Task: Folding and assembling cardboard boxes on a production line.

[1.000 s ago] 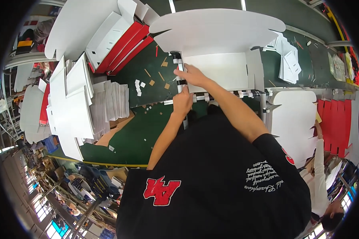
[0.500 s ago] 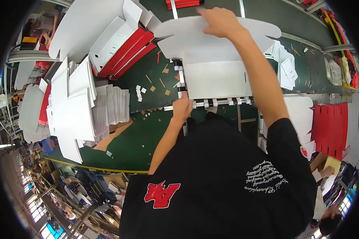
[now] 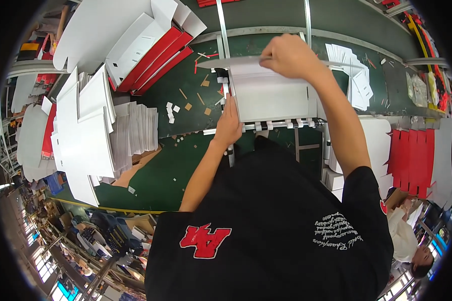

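A white cardboard box (image 3: pixel 271 103) sits in a metal-rod frame (image 3: pixel 281 124) with black and white clips along its front. Its lid (image 3: pixel 246 61) stands up at the back, seen almost edge-on. My right hand (image 3: pixel 288 56) reaches over from the right, fingers curled onto the lid's top edge. At the box's front left corner, my left hand (image 3: pixel 229 123) lies with fingers stretched flat along the left side wall and frame rod. The box's back wall is partly covered by the lid.
Stacked white cardboard blanks (image 3: pixel 88 120) and nested red-and-white boxes (image 3: pixel 153 55) stand at left. Cardboard scraps (image 3: pixel 188 106) litter the green table. Small white blanks (image 3: pixel 353 80) lie to the right, with red sheets (image 3: pixel 411 158) beyond. Two metal bars (image 3: pixel 307 20) run behind the frame.
The lid has swung from lying back to standing nearly edge-on, its top edge nearer me. My right hand came toward me with it. My left hand's fingers slid forward along the side wall.
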Action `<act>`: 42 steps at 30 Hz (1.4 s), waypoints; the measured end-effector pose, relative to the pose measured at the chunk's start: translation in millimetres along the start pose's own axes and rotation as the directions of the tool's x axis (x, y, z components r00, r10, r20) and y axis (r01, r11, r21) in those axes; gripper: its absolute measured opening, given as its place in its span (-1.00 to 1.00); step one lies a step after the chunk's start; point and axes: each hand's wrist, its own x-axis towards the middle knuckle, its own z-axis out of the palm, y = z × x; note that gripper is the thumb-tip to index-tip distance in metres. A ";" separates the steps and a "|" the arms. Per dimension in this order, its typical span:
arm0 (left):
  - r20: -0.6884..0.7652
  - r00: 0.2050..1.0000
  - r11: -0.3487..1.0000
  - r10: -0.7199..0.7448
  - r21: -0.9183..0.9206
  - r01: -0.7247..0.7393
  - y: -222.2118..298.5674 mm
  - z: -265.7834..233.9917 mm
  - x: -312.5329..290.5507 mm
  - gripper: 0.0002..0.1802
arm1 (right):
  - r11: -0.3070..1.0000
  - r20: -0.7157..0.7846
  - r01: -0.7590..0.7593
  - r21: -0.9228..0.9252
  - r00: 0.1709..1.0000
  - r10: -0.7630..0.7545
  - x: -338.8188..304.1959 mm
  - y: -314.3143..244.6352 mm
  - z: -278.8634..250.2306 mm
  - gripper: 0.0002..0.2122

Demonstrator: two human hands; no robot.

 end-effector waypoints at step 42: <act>0.153 0.859 0.813 -0.488 -0.278 0.511 -57.8 28.0 83.3 -0.19 | 1.000 -0.339 0.001 -0.029 0.941 -0.011 31.4 28.6 -67.3 -0.45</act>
